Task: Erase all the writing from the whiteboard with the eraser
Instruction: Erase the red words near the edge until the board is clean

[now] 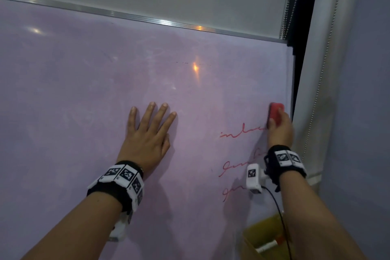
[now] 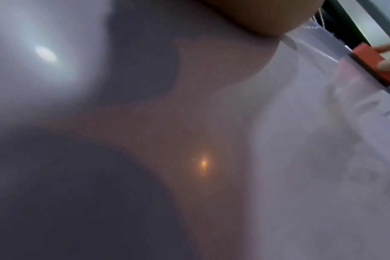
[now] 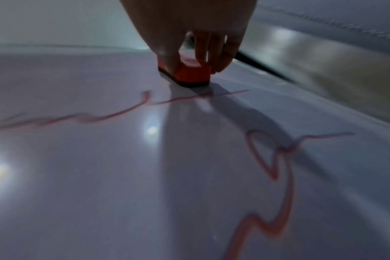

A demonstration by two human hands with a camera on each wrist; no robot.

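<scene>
Both forearms reached up to the whiteboard (image 1: 84, 95). Left hand (image 1: 147, 139) lay flat on it, grip wide, fingers spread. Right hand (image 1: 279, 131) pinched the red eraser (image 1: 276, 114), its pad (black) against the board near the right edge, just above three lines of red writing (image 1: 240, 133).

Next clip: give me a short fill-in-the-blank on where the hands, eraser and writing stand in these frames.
1. The eraser is held in the person's ____ hand.
2. The left hand lies ____ on the whiteboard, fingers spread.
3. The writing that remains is ____ in colour.
4. The eraser sits near the board's ____ edge.

Missing words: right; flat; red; right
</scene>
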